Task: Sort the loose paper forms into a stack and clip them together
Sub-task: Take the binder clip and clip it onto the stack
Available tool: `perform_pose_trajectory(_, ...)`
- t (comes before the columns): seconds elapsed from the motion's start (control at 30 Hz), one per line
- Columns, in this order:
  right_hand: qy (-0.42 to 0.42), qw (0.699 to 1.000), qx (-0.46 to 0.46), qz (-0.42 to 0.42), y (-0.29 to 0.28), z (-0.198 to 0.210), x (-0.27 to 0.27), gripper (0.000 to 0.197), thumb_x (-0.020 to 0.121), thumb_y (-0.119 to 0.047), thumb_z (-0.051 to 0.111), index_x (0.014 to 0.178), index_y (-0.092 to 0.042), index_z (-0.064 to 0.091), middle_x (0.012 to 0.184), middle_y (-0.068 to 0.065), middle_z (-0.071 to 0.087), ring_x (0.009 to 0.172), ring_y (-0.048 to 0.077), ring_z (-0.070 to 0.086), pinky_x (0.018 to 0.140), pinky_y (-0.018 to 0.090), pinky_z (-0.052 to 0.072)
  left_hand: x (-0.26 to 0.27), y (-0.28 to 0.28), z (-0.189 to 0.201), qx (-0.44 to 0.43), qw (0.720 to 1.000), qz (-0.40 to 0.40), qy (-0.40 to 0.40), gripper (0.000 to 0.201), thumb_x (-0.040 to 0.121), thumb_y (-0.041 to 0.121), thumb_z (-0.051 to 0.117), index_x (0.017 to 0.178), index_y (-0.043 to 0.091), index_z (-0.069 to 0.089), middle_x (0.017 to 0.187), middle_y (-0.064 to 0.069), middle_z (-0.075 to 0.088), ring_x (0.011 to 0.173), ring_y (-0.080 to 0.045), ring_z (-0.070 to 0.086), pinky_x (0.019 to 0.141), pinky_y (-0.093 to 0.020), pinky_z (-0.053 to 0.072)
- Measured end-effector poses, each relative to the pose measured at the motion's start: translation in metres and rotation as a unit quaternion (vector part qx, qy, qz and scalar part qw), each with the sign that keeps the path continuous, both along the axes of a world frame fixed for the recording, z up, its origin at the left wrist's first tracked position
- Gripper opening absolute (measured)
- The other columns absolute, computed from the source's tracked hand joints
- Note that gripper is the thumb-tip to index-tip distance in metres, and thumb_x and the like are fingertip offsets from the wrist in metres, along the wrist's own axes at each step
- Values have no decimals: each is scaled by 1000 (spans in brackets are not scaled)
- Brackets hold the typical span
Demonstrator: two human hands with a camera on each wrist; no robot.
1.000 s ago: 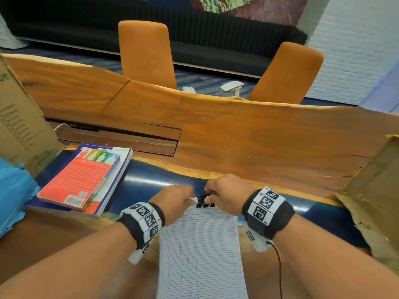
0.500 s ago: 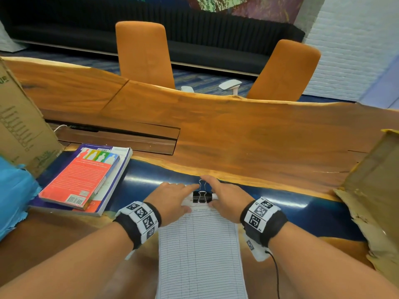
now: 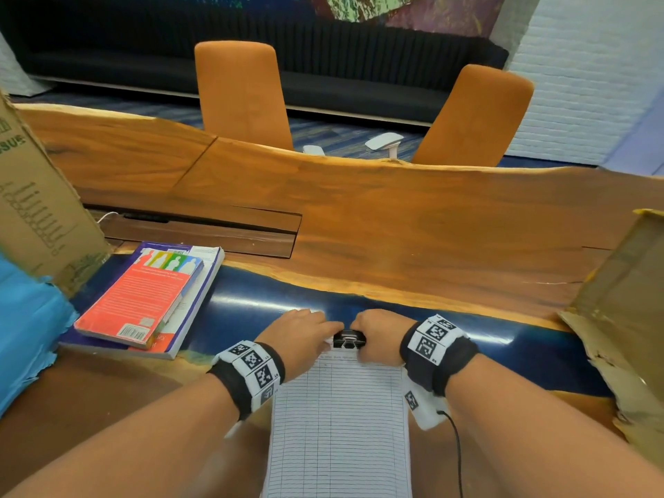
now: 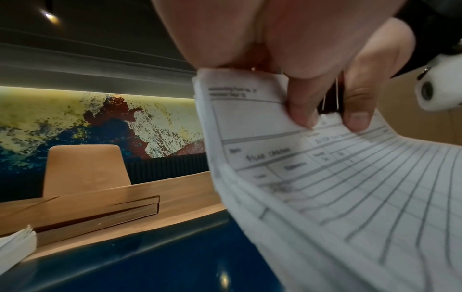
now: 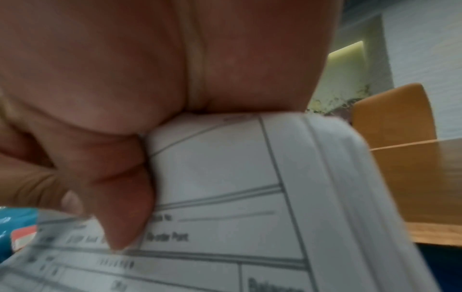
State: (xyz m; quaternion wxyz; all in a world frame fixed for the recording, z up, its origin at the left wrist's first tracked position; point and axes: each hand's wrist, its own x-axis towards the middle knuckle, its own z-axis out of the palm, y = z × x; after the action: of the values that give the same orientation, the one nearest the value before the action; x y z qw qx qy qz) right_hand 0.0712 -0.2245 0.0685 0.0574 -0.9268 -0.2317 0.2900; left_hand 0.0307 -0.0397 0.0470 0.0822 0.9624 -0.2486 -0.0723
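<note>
A stack of white ruled paper forms [image 3: 341, 425] lies lengthwise in front of me on the wooden table [image 3: 431, 239]. A black binder clip [image 3: 349, 340] sits on the middle of its far edge. My left hand [image 3: 309, 332] holds that edge just left of the clip, and my right hand [image 3: 377, 336] holds it just right. In the left wrist view a thumb [image 4: 300, 110] presses on the top sheet beside the clip [image 4: 330, 104], and the stack [image 4: 325, 187] curves up off the blue strip. The right wrist view shows my thumb [image 5: 125, 217] pinching the stack [image 5: 225, 187].
Two stacked books [image 3: 151, 300] lie to the left of the forms. A cardboard box [image 3: 39, 217] and blue plastic [image 3: 25, 336] stand at the far left, with another torn box [image 3: 625, 318] at the right. Two orange chairs [image 3: 240, 98] stand beyond the table.
The clip's wire handle, which pointed away from me half a second ago, now lies folded down. Both hands went from resting flat to curling round the stack's far edge.
</note>
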Motion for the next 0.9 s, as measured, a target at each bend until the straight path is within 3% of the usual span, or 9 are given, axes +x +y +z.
perform_pose_trajectory(0.17, 66, 993, 89, -43, -7, 10, 2, 8, 77, -18, 59, 75, -12, 64, 67, 0, 55, 60, 16, 48, 56, 29, 37, -2, 0, 6, 6, 999, 16, 36, 48, 106, 40, 44, 151, 24, 44, 124, -2, 59, 117, -23, 54, 99, -33, 42)
perform_pose_trajectory(0.23, 107, 977, 156, -97, -8, 16, 6, 25, 73, -24, 58, 87, -10, 73, 76, -2, 63, 69, 10, 54, 60, 20, 38, -1, 1, 7, 18, 999, 13, 41, 43, 106, 41, 42, 145, 23, 49, 119, -1, 59, 112, -22, 56, 96, -35, 45)
perform_pose_trajectory(0.27, 114, 971, 179, -112, -9, 17, 9, 32, 75, -28, 59, 92, -7, 74, 83, 5, 67, 76, 15, 57, 63, 20, 39, -1, 2, 8, 18, 999, 13, 42, 41, 106, 40, 41, 141, 22, 52, 116, 0, 59, 109, -21, 57, 94, -35, 45)
perform_pose_trajectory(0.33, 107, 968, 191, -124, -10, 16, 11, 34, 80, -43, 64, 83, -10, 73, 83, 13, 67, 79, 32, 56, 68, 33, 39, 1, 2, 9, 22, 999, 7, 40, 36, 107, 39, 40, 134, 21, 55, 111, -1, 61, 106, -21, 59, 91, -35, 46)
perform_pose_trajectory(0.43, 92, 987, 124, -46, -4, 13, 1, 28, 82, -54, 69, 84, -26, 68, 80, 0, 66, 75, 23, 59, 71, 38, 45, 2, 0, 10, 34, 999, 0, 41, 30, 107, 37, 39, 123, 21, 59, 102, 0, 64, 100, -22, 61, 88, -36, 46)
perform_pose_trajectory(0.53, 14, 997, 70, -5, 7, 3, -11, 28, 79, -44, 76, 86, -23, 59, 83, -1, 63, 73, 16, 56, 62, 30, 43, 2, -2, 11, 50, 998, -9, 37, 29, 107, 37, 39, 121, 20, 59, 99, 0, 63, 100, -22, 60, 88, -34, 44)
perform_pose_trajectory(0.63, -57, 997, 60, -6, 9, -8, -13, 26, 81, -38, 75, 81, -26, 52, 81, -3, 59, 78, 18, 56, 59, 30, 39, 1, -4, 11, 47, 998, -11, 38, 29, 107, 37, 40, 119, 19, 59, 98, 0, 62, 100, -22, 60, 89, -36, 45)
perform_pose_trajectory(0.77, -46, 997, 66, -10, 5, -7, -14, 26, 81, -39, 75, 82, -26, 52, 84, -2, 60, 78, 18, 56, 59, 30, 40, 5, -3, 9, 19, 998, 7, 61, 30, 104, 42, 44, 114, 20, 63, 98, 2, 63, 98, -21, 60, 83, -35, 45)
perform_pose_trajectory(0.9, -6, 999, 30, -16, -15, -3, -4, 26, 83, -39, 72, 96, -19, 60, 96, 1, 63, 81, 19, 57, 67, 34, 45, 10, 9, 10, 18, 994, 28, 106, 35, 99, 50, 51, 111, 21, 66, 107, 2, 66, 101, -18, 60, 85, -34, 47)
